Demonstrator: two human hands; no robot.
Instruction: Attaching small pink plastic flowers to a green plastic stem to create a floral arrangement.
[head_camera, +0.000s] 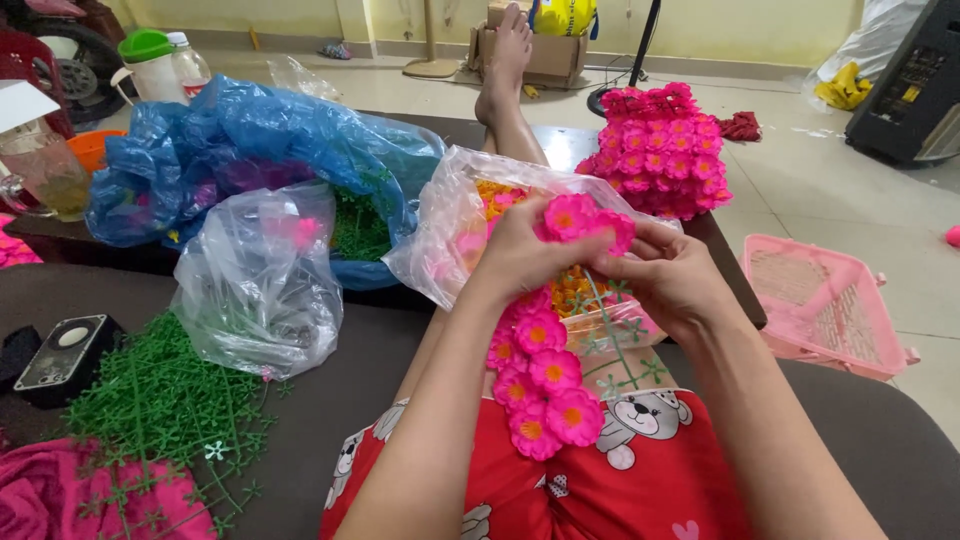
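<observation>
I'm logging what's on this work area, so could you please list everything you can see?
Flower garland: one, pink with orange centres, hanging from both hands over the lap.
Finished flower pile: one, pink, far right.
Clear bags: two, one left, one behind the hands holding flower parts.
Blue bag: one, left, green stems inside.
Green stem frames: a heap, lower left.
Basket: one, pink, on the floor right.
Speaker: one, black, far left.
Jug: one, white with green lid, top left.
Cardboard box: one, brown, top centre.
Left hand: grip on a flower.
Right hand: grip on the stem.
</observation>
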